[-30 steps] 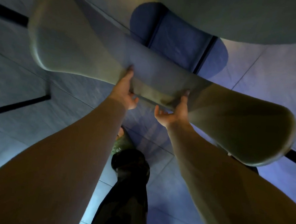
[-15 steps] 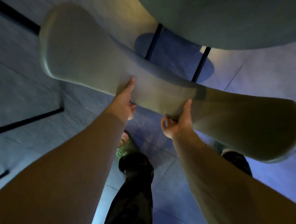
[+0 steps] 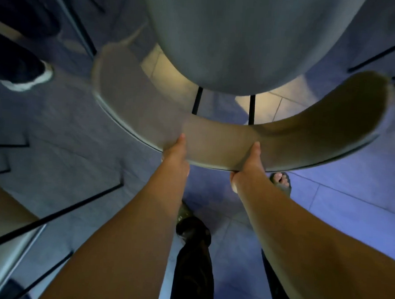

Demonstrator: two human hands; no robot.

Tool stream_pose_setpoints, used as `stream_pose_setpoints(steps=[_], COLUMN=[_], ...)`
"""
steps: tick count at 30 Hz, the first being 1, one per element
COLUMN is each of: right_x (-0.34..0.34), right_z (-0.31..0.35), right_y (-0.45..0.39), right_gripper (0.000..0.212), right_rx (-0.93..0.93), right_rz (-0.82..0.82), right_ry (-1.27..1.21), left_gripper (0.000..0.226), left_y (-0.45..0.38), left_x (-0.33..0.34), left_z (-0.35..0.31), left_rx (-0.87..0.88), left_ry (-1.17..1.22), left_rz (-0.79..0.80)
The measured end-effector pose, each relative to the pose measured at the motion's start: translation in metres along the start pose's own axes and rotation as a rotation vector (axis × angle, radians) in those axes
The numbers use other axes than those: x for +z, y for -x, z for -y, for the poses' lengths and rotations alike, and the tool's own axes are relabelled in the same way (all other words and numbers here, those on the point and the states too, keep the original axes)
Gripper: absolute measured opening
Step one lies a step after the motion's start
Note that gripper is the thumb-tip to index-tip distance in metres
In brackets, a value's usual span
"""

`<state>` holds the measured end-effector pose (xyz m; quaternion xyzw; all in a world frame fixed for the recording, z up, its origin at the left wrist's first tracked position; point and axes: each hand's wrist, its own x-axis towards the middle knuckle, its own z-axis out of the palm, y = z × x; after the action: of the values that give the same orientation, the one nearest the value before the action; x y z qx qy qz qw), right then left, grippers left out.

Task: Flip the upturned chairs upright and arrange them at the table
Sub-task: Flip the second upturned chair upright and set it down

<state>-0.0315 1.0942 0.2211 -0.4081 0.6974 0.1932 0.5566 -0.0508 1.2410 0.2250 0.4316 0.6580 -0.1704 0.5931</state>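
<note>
Head view, looking down. Both hands grip the curved backrest [image 3: 217, 139] of a chair at the centre of the frame. The left hand [image 3: 174, 155] holds its near edge, thumb laid flat on the inner face and pointing to 12 o'clock; the other fingers pass beneath the edge and are hidden, so their spread cannot be told. The right hand [image 3: 248, 162], just to the 3 o'clock side, grips in the same way, thumb on top and the remaining fingers curled under the rim. The two hands are near each other but apart.

The backrest sweeps as an arc from 10 o'clock round to 2 o'clock, its ends turned away from the viewer. The seat [image 3: 232, 37], pale grey, fills the frame at 12 o'clock. Two thin dark legs [image 3: 251, 108] show between seat and backrest.

The floor [image 3: 326, 213] is tiled, with a warm light patch beneath the seat. The wearer's feet, in sandals, appear at 6 o'clock and 4 o'clock. Another person's white shoe [image 3: 28, 81] lies at 10 o'clock. Dark rods [image 3: 51, 217] cross at 8 o'clock; what they belong to cannot be told. A mark on the sandal [image 3: 184, 213] is too blurred to read.
</note>
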Motion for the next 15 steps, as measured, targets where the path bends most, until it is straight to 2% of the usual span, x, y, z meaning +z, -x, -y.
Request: stream_pose_setpoints(steps=[2,3,4,5,8,10,12,15], right_x=[0.002,0.004,0.006,0.007,0.015,0.021,0.027,0.038], right_z=[0.017,0.026,0.037,0.049,0.086,0.107,0.126,0.156], right_y=[0.010,0.015,0.024,0.038,0.077,0.092,0.105,0.135], right_gripper=[0.098,0.100,0.097,0.091,0.075,0.069,0.047,0.046], right_rx=[-0.031,-0.036,-0.034,-0.029,-0.075,-0.164,-0.239,-0.288], right_rz=[0.003,0.023,0.056,0.089,0.147,0.207,0.223,0.212], right_ry=[0.025,0.032,0.019,0.018,0.004,0.038,0.090,0.167], left_gripper=[0.066,0.077,0.088,0.089,0.062,0.062,0.058,0.057], left_y=[0.019,0.027,0.027,0.028,0.054,0.080,0.092,0.113], left_x=[0.003,0.006,0.009,0.013,0.026,0.034,0.043,0.054], left_z=[-0.017,-0.026,-0.031,-0.038,-0.063,-0.085,-0.107,-0.139], left_rx=[0.028,0.044,0.060,0.103,0.253,0.334,0.403,0.476], left_ry=[0.032,0.067,0.100,0.151,0.161,0.073,0.060,0.050], left_rz=[0.002,-0.002,-0.038,-0.067,-0.203,-0.301,-0.314,-0.325])
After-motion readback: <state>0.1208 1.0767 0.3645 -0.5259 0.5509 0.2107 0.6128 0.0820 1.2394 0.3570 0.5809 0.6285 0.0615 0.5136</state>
